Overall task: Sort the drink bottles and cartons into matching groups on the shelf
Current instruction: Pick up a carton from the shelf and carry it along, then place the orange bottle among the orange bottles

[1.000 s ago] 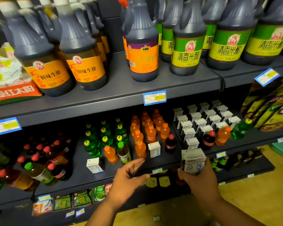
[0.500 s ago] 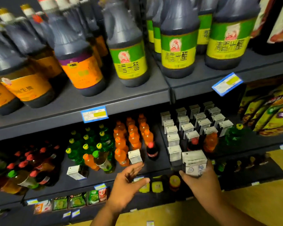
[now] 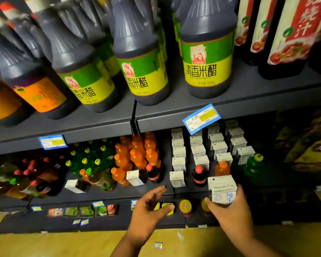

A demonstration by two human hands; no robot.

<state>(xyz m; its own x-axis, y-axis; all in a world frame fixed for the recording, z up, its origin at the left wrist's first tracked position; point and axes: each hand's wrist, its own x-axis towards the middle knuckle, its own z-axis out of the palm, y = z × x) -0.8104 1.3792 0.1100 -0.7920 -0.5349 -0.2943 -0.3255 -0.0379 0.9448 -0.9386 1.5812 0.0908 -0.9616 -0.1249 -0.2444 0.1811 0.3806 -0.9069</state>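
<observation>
My right hand (image 3: 232, 212) grips a white carton (image 3: 222, 189) in front of the rows of white cartons (image 3: 200, 151) on the middle shelf (image 3: 119, 193). My left hand (image 3: 150, 206) hovers with spread fingers just before the shelf edge, holding nothing. Stray white cartons sit among the bottles: one (image 3: 134, 177) beside the orange bottles (image 3: 137, 154), another (image 3: 73, 185) lying further left. Among the cartons stand a red-capped dark bottle (image 3: 199, 176), an orange bottle (image 3: 222, 168) and a green bottle (image 3: 253, 165). Another dark bottle (image 3: 152, 172) stands by the orange group. Green bottles (image 3: 89, 158) fill the middle left.
Large vinegar and sauce bottles (image 3: 207, 58) crowd the upper shelf overhead. Blue price tags (image 3: 201, 118) hang from its edge. Red-capped dark bottles (image 3: 32, 173) fill the far left. Small jars (image 3: 185, 206) and packets (image 3: 85, 211) line the bottom shelf. Yellow bags (image 3: 308, 145) lie right.
The view has swung right and closer to the shelf. My right hand has carried the carton slightly right, toward the carton rows; my left hand has stayed open near the shelf edge.
</observation>
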